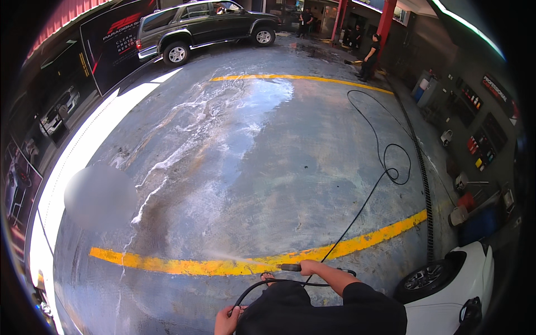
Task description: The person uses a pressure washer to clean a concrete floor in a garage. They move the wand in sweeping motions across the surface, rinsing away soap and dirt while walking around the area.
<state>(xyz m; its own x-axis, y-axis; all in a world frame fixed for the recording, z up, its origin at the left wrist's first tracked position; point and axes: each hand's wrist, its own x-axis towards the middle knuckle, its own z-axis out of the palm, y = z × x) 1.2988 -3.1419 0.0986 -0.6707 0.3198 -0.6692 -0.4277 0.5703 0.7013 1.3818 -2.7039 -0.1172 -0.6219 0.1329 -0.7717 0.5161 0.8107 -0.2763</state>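
Note:
My right hand point(308, 267) is closed around the black spray lance point(289, 267) of a pressure washer, held low in front of me and aimed left. A thin jet of water point(237, 258) leaves its tip over the yellow floor line point(195, 267). Lower and further left, my left hand point(226, 320) is closed on the black hose point(258, 283), which arcs across my body towards the right. Wet sheen and streaks of white foam point(162, 164) lie on the grey-blue floor point(312, 167) ahead and to the left.
More black hose point(364, 209) runs ahead and coils at the right, beside a drain grate point(429, 206). A white car point(455, 296) stands close on my right. A dark SUV point(204, 25) and a standing person point(369, 56) are far ahead; bottles point(480, 151) line the right wall.

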